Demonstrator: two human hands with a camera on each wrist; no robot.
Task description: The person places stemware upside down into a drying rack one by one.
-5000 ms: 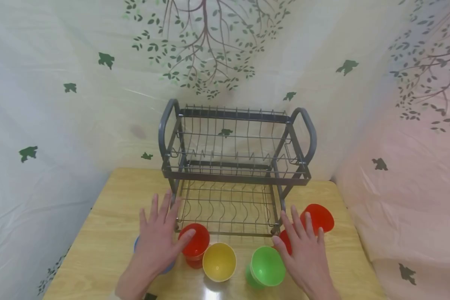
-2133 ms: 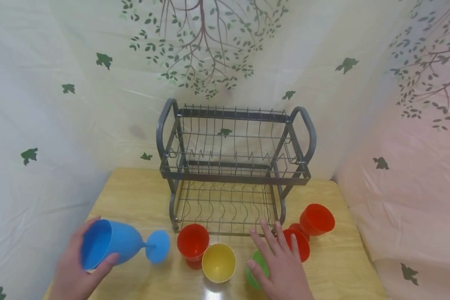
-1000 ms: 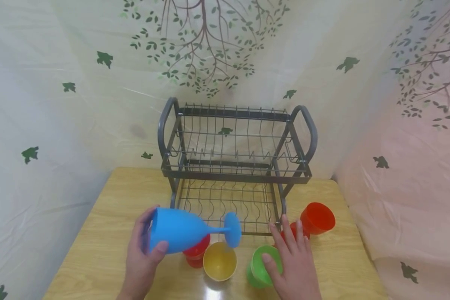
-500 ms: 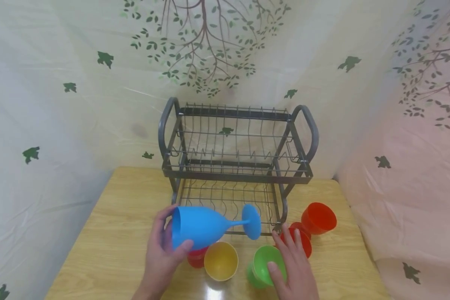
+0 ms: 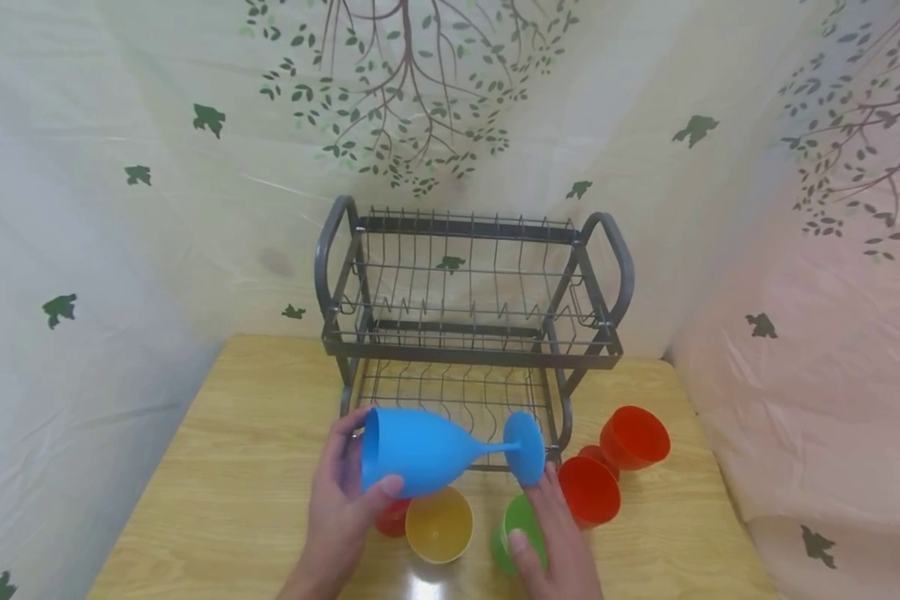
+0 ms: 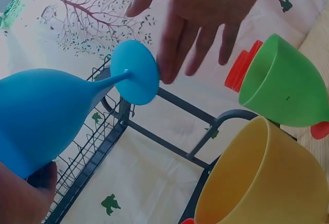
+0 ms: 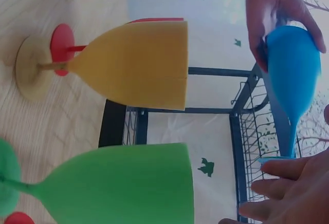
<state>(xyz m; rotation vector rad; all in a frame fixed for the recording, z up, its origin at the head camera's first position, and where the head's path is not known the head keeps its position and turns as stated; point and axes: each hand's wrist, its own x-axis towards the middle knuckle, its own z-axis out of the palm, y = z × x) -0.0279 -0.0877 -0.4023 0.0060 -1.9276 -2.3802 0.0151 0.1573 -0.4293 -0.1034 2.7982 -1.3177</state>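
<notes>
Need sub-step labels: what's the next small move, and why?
Probably curl the right hand's fingers round the blue cup's base: the left hand holds the cup sideways by its bowl, and the right fingers, extended and not gripping, are right at the base.

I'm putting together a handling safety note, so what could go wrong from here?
The blue goblet is held sideways by its bowl in the left hand, with the right hand only at its base, so it might slip if the left grip loosens. It is raised higher than the upright yellow goblet, which a drop could knock over. The right hand is also near the green goblet and may brush it.
</notes>
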